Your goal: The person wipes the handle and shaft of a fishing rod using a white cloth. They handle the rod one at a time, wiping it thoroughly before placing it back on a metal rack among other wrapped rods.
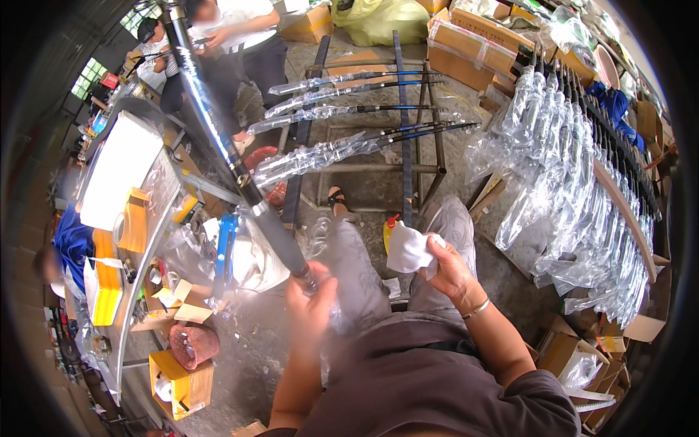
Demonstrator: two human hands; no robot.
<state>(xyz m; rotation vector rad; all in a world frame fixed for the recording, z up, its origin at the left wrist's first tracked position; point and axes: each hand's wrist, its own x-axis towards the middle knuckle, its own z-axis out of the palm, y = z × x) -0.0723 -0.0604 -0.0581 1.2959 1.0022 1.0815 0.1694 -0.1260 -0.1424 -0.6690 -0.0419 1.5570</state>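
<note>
My left hand [312, 297] is closed round the butt end of a fishing rod [207, 116]. The rod has a glossy black and blue blank and a dark grey grip, and it slants up and left past the top edge of the view. A crumpled white cloth [408, 249] is pinched in my right hand [450, 271], above my right thigh and apart from the rod. Ahead of my knees, several plastic-sleeved rods [313, 162] lie across a metal rack [403, 109] with two dark bars.
Many plastic-wrapped rods [553, 146] lean in a row on the right. A cluttered table [149, 266], a red basket [193, 345] and a yellow box [178, 386] stand on the left. Cardboard boxes [466, 54] are at the back. Two people [244, 44] are at the upper left.
</note>
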